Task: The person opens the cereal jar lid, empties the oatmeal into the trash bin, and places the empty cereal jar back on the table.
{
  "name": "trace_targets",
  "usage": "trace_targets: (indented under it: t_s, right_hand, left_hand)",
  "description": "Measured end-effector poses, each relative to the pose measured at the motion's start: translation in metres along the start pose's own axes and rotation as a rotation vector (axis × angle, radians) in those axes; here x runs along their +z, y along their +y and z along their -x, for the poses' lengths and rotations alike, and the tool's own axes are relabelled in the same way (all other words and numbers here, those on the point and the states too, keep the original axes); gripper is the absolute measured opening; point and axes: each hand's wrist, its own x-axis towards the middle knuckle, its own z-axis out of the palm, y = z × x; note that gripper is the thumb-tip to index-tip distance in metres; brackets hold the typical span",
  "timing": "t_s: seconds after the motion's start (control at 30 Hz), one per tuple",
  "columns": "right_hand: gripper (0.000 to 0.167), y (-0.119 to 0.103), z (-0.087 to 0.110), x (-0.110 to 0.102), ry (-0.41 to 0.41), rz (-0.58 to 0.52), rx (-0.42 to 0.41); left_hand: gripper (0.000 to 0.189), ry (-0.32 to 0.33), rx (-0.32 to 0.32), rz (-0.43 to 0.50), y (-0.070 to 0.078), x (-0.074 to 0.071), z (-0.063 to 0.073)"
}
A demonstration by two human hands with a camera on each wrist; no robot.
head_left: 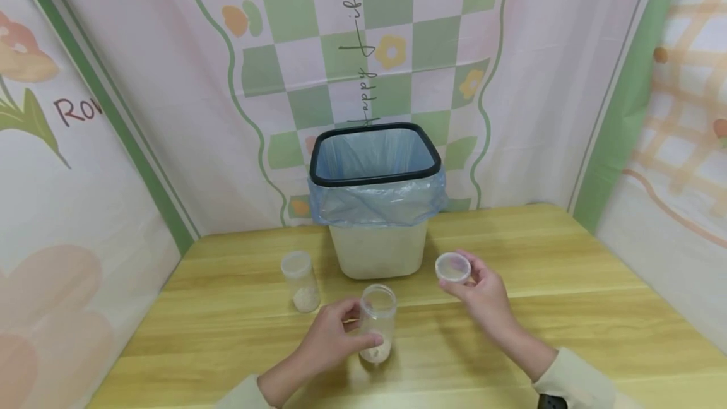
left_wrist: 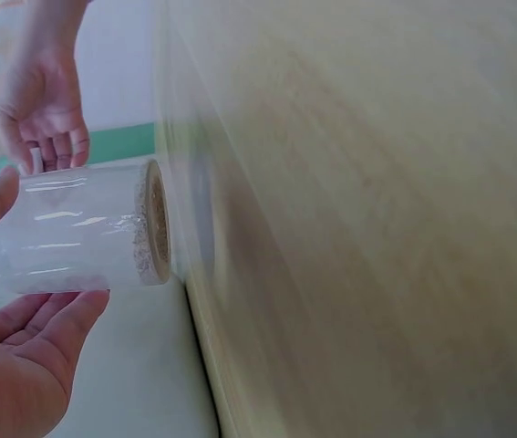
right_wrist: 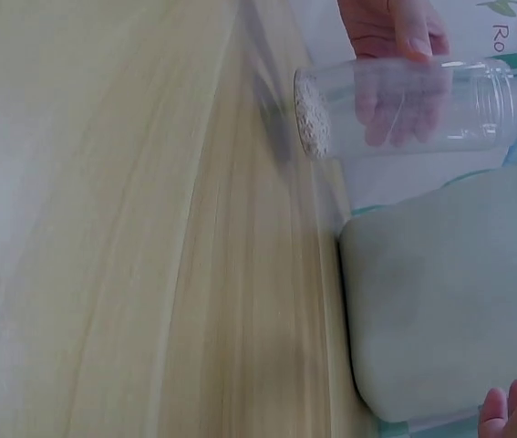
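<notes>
In front of it, nearest the lined bin (head_left: 382, 252): left hand (head_left: 334, 334) gripping an uncapped jar (head_left: 379, 322). Front-right of the bin, the right hand (head_left: 487, 295) pinches a clear lid (head_left: 452, 267).

head: high, forward-down | wrist views: close, low, sideways | all share: uncapped jar (head_left: 378, 322)

Booth-like setting: printed hangings (head_left: 545, 81), wood-grain table (head_left: 573, 289)

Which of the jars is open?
The jar held in the left hand: it is uncovered, with a lid in the right hand; the other jar is capped.
</notes>
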Motion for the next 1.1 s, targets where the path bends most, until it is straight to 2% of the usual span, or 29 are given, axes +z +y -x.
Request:
trace_targets:
  t_s: [0.23,0.53,0.9,1.1]
  right_hand:
    - [0.067,0.002,-0.004,-0.008,-0.019,0.107,0.018]
    - [0.074,0.005,-0.011,-0.019,-0.072,0.277,-0.003]
    - [0.071,0.013,-0.017,-0.03,-0.166,0.458,-0.056]
    - [0.067,0.016,-0.019,-0.031,-0.15,0.504,-0.081]
  left_hand:
    - [0.046,-0.014,-0.005,0.028,-0.001,0.002,0.0]
    - [0.041,-0.027,-0.004,0.029,-0.002,0.004,0.0]
    - [0.042,-0.031,-0.019,-0.028,-0.003,0.003,0.001]
    - [0.041,-0.031,-0.025,-0.043,-0.003,0.003,0.001]
